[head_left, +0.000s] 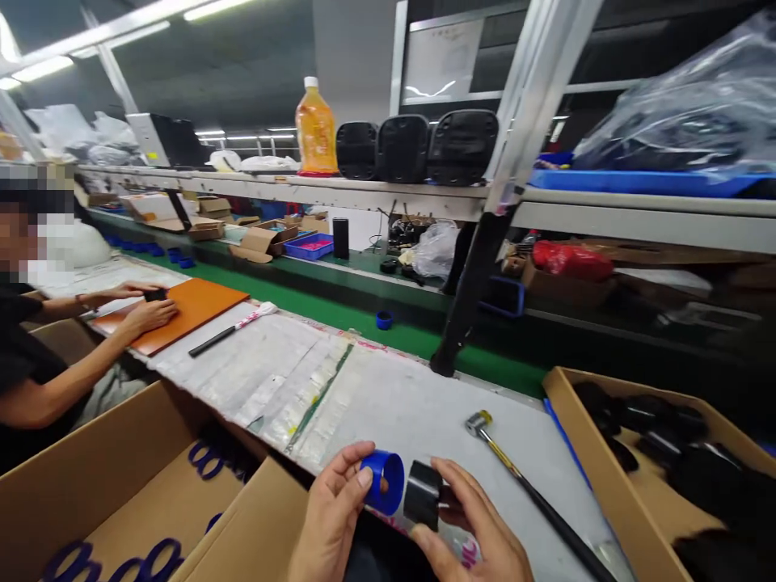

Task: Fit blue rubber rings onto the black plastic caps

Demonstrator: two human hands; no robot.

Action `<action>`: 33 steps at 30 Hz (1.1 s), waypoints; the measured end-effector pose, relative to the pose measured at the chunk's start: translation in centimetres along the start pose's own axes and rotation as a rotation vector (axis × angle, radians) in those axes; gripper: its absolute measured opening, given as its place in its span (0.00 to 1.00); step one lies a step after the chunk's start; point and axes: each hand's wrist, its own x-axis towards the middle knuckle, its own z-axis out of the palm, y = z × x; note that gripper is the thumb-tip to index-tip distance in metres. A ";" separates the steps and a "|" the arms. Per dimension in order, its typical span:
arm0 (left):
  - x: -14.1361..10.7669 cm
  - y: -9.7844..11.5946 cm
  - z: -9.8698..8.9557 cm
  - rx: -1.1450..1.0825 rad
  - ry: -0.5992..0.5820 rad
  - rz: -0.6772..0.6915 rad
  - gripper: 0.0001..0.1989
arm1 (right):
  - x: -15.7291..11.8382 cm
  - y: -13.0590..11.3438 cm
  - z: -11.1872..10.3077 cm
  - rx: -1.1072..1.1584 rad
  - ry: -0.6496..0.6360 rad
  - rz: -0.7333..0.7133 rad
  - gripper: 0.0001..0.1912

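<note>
Left hand (327, 509) pinching a blue plastic ring (395, 485); right hand (485, 529) gripping a short black cylinder (423, 495), the two apart and unjoined. Flanking them, a left cardboard box (121, 436) holds blue ring-shaped pieces (146, 564); a right cardboard box (612, 477) holds many glossy black parts (715, 477). Beyond, another blue ring (384, 321) rests singly.

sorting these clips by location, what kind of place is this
Probably a factory assembly line: a green conveyor belt runs past the workbench, another person works further along, and cartons hold many similar black parts and blue rings.
</note>
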 end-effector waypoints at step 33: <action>1.2 -2.9 5.7 0.466 -0.213 0.138 0.19 | -1.9 3.8 1.8 0.268 0.160 0.097 0.25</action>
